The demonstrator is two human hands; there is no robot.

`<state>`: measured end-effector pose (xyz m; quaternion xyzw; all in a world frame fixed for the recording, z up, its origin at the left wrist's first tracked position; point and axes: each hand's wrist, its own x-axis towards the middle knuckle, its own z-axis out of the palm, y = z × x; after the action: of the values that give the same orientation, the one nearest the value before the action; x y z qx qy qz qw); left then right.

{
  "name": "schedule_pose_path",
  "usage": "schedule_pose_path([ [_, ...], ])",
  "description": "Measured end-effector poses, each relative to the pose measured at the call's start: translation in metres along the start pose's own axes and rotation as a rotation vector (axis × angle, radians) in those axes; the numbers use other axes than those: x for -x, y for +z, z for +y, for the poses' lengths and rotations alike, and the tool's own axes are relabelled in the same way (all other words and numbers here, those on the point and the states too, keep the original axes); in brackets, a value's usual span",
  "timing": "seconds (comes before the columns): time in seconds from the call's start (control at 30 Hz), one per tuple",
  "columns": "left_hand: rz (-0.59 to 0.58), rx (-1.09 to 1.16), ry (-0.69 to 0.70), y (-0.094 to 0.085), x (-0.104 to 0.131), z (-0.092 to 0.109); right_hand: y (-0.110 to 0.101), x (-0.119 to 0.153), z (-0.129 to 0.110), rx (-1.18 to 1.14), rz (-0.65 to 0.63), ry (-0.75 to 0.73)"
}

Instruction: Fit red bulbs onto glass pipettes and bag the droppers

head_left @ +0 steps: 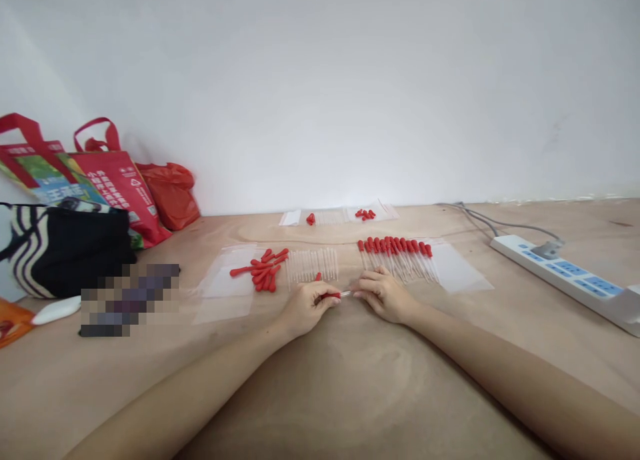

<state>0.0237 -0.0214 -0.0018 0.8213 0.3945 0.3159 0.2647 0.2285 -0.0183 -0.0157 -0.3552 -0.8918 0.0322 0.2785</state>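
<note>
My left hand (309, 307) pinches a red rubber bulb (332, 295) in front of me. From the bulb a clear dropper tube (346, 293) runs to my right hand (383, 296), whose fingers are closed on its other end. Behind my left hand lies a row of clear tubes (313, 263), with a loose pile of red bulbs (265, 270) to their left on a clear plastic bag (225, 280). Beyond my right hand, several droppers with red bulbs (397, 247) lie side by side, partly over another clear bag (460, 267).
At the back by the wall, a clear bag (330, 217) holds more tubes and red bulbs. A white power strip (565, 273) with a grey plug and cable lies on the right. Shopping bags (115, 180) and a black striped bag (75, 247) stand on the left, near a pixelated object (133, 300).
</note>
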Motion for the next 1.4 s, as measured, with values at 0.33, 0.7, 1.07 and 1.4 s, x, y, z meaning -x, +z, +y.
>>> schedule_pose_path([
  [0.33,0.022,-0.136,0.116,-0.002,0.000,0.002,-0.001,-0.002,-0.003,0.102,0.058,-0.030],
  [0.7,-0.013,-0.261,0.278,0.001,0.004,0.000,-0.002,0.000,-0.015,0.150,0.093,-0.092],
  [1.07,-0.067,-0.300,0.369,0.002,0.003,0.000,0.006,0.000,-0.026,0.085,0.078,-0.008],
  [1.4,0.050,-0.298,0.377,-0.001,0.002,-0.005,-0.004,-0.007,-0.020,0.188,0.006,-0.102],
])
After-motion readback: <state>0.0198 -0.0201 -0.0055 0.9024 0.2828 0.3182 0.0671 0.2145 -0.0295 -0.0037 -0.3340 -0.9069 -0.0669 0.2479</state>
